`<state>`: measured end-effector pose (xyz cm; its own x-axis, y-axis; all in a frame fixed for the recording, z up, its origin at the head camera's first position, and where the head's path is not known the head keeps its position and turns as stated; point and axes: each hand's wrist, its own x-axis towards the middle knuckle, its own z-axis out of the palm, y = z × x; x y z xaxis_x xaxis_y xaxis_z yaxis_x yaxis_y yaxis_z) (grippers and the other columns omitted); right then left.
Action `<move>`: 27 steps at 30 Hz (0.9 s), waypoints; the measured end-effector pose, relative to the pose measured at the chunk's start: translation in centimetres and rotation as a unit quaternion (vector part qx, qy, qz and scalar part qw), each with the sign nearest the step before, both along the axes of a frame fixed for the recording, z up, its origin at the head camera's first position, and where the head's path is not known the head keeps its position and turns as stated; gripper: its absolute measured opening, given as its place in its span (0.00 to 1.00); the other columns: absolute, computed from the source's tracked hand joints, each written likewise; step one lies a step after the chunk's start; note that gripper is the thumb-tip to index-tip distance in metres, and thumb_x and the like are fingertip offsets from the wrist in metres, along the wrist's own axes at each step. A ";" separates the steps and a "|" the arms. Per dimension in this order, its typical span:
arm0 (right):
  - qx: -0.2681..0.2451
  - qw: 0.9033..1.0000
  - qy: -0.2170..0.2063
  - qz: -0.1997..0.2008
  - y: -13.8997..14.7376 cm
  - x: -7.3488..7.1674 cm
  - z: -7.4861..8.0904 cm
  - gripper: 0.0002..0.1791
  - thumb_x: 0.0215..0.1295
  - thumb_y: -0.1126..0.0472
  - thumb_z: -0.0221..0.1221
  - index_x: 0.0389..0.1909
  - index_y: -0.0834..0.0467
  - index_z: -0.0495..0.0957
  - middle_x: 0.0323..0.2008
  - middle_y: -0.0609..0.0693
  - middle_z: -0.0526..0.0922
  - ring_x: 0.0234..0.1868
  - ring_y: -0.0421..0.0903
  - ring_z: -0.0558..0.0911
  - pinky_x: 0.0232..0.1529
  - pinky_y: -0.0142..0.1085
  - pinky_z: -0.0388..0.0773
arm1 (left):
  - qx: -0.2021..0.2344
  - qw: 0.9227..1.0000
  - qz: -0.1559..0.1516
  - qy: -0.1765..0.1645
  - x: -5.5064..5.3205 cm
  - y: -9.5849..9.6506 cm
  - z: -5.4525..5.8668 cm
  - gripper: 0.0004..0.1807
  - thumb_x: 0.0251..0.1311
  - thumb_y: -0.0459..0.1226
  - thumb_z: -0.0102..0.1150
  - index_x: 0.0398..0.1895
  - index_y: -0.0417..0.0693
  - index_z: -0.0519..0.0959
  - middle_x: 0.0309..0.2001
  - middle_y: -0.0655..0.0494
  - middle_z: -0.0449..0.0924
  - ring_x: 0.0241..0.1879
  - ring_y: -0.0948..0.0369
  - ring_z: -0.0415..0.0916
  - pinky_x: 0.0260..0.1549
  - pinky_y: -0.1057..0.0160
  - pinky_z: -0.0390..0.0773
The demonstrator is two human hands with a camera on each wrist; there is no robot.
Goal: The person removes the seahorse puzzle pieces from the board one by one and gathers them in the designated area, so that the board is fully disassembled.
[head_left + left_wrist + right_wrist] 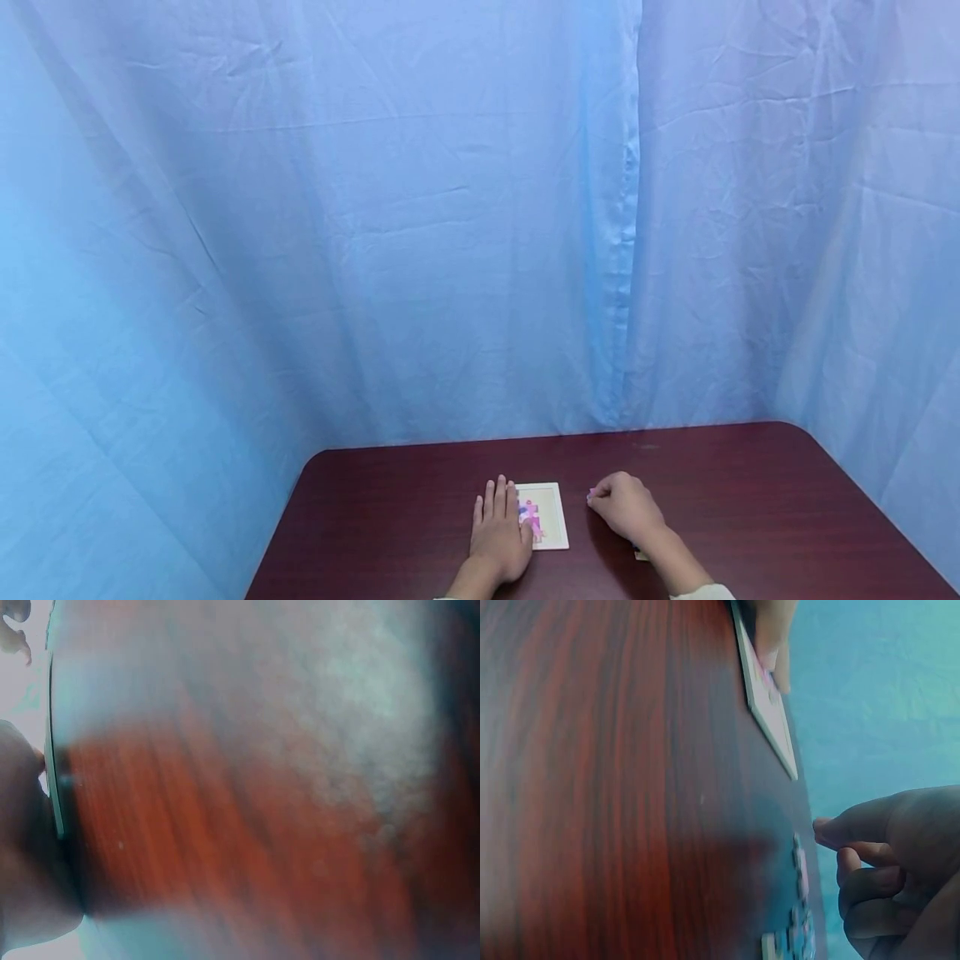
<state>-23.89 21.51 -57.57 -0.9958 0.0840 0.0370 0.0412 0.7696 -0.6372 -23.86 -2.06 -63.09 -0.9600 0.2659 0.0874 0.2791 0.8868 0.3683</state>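
The white-framed puzzle board lies flat on the desk under the left hand, its left part covered by the palm and fingers, its right side in sight. The left thumb lies over it beside a joined pink patch. To the right, a small pink-and-purple piece shows right at the tips of the right hand. A scrap with yellow peeks out from beneath the right wrist, and the right wrist view shows a row of puzzle pieces on the desk below that hand.

The left fingers are straight and slightly spread, resting on the board and pinching nothing. The right fingers are bent, thumb and index drawn near each other; whether they pinch the small piece or hover just above it, I cannot tell. The left wrist view is mostly blurred wood.

From the left hand, desk surface runs out to the slanting left edge. A strip of wood separates the board's right rim from the right fingertips. Beyond the right hand, wood extends to the right edge; blue cloth hangs behind the far edge.
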 end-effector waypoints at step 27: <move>0.050 0.980 0.133 0.138 -5.2 0.5 -2.3 0.02 0.56 0.62 0.75 0.30 0.53 0.91 0.27 0.39 0.78 0.32 0.36 0.72 0.34 0.32 0.70 | 0.037 0.999 -0.005 -0.017 0.5 0.0 1.4 0.42 0.71 0.49 0.49 0.81 0.34 0.58 0.84 0.38 0.54 0.85 0.40 0.49 0.81 0.35 0.50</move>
